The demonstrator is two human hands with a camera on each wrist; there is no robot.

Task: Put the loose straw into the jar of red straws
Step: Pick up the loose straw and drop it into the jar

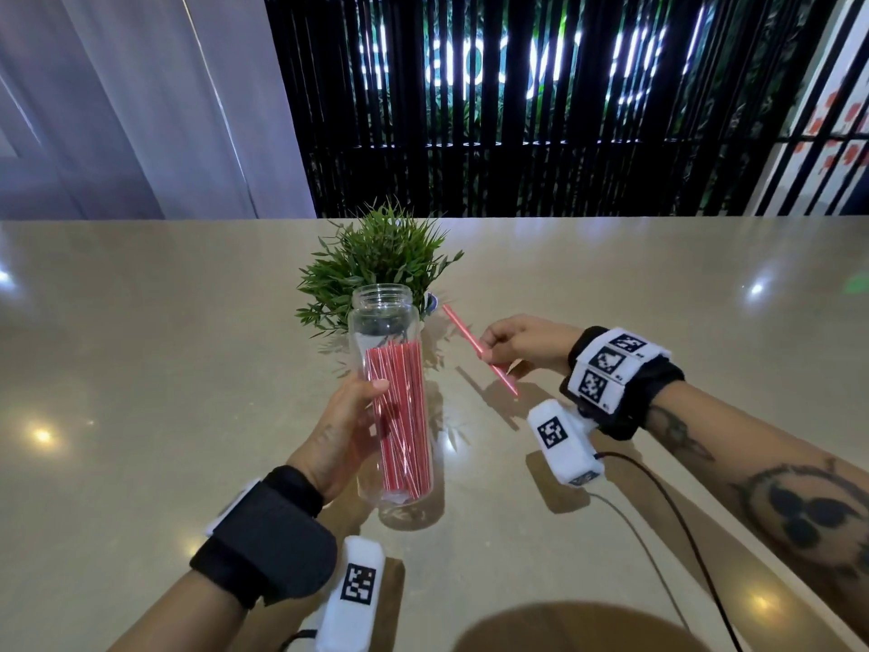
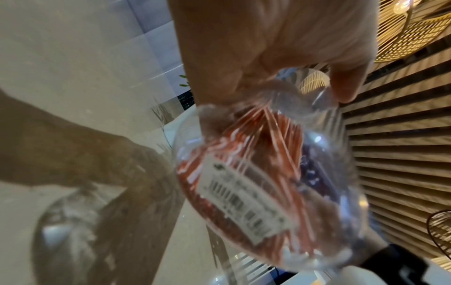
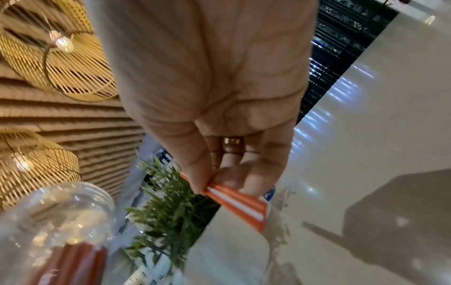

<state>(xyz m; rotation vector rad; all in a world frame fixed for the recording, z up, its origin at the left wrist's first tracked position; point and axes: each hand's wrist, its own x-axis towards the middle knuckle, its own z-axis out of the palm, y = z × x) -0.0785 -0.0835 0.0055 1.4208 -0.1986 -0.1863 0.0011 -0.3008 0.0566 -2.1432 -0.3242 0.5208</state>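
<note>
Jar nearly full, one straw out

The left hand (image 1: 345, 430) wraps the tilted jar (image 1: 383, 305), packed with straws (image 1: 404, 416). The right hand (image 1: 522, 343) pinches one straw (image 1: 463, 328) near its open mouth, seemingly not yet in. A plant (image 1: 376, 256) stands behind.

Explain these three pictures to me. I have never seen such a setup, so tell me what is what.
There is no machine here: a person works with bare hands. The wide picture is taken from the person's head, looking down. The other two are taken from the wrists, one from each. On the beige table stands a small green plant. The left hand holds a clear open bottle, tilted, with red striped straws inside. The right hand pinches one more straw outside the bottle.
</note>
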